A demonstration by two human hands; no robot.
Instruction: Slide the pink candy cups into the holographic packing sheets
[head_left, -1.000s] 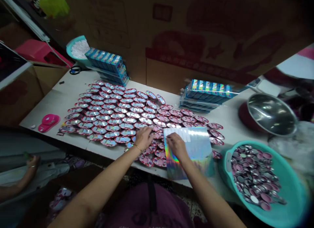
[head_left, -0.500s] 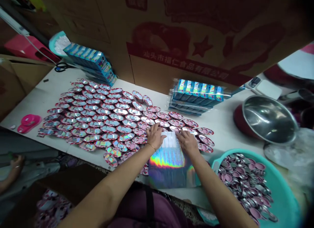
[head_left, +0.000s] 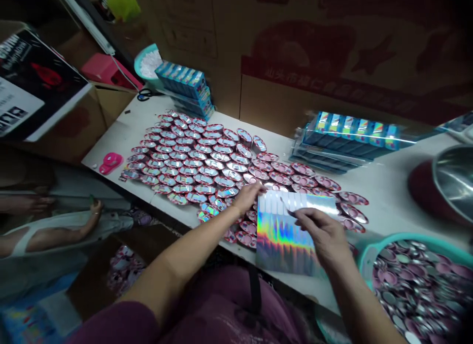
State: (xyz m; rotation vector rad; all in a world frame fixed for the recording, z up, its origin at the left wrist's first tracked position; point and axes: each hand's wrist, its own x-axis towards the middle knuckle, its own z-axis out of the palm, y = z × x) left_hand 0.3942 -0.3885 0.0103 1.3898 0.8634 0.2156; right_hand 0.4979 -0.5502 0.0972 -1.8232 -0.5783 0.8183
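A shiny holographic sheet (head_left: 288,245) with pale rectangles along its top lies at the front of the table. My left hand (head_left: 248,198) is closed at the sheet's upper left corner, fingertips together beside the oval pieces; what they pinch is hidden. Above the sheet, my right hand (head_left: 321,230) pinches a thin dark strip-like thing (head_left: 288,209), too blurred to name surely. Rows of oval red-rimmed pieces (head_left: 192,161) spread over the table; many on the left carry shiny rectangles on top, while those nearest the sheet show pink round centres.
A turquoise basin (head_left: 369,255) of pink and silver pieces stands at right, a metal bowl (head_left: 456,186) behind it. Blue box packs (head_left: 351,137) line a large carton (head_left: 332,95). Pink tape dispenser (head_left: 111,162) and scissors (head_left: 145,94) lie left. Another person's hand (head_left: 96,207) shows at far left.
My right hand has lifted off the sheet's top edge and now pinches a thin strip-like thing above it. My left hand stays near the upper left corner. The view has turned left.
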